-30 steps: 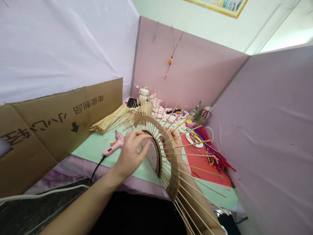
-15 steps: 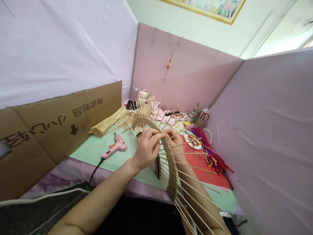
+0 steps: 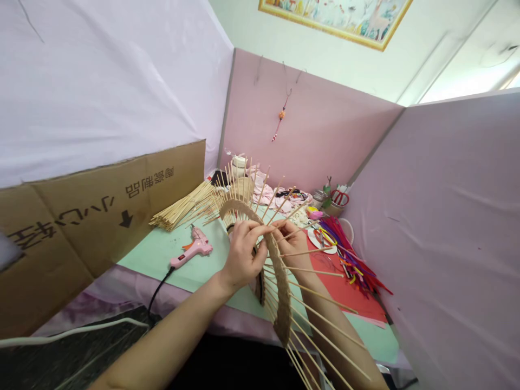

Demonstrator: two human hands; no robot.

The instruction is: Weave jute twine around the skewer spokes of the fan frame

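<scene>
Over pale-green paper (image 3: pixel 152 246), hands (image 3: pixel 245 253) (image 3: pixel 289 238) pinch the rough, curved band (image 3: pixel 280 271).

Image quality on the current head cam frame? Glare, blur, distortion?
Head view: washed-out glare at upper right, beyond the pale partition panel; wide-angle stretch toward the edges; soft detail where fingers meet the curved brown woven band; the pink plastic glue gun reads clearly; shadow deepest under the table, lower left.

The green-topped table (image 3: pixel 152 252) holds a pink glue gun (image 3: pixel 193 249) near its front edge, thin sticks (image 3: pixel 182 207) at its left and red sheets (image 3: pixel 345 292) (quite vivid, those) toward its right edge.
</scene>
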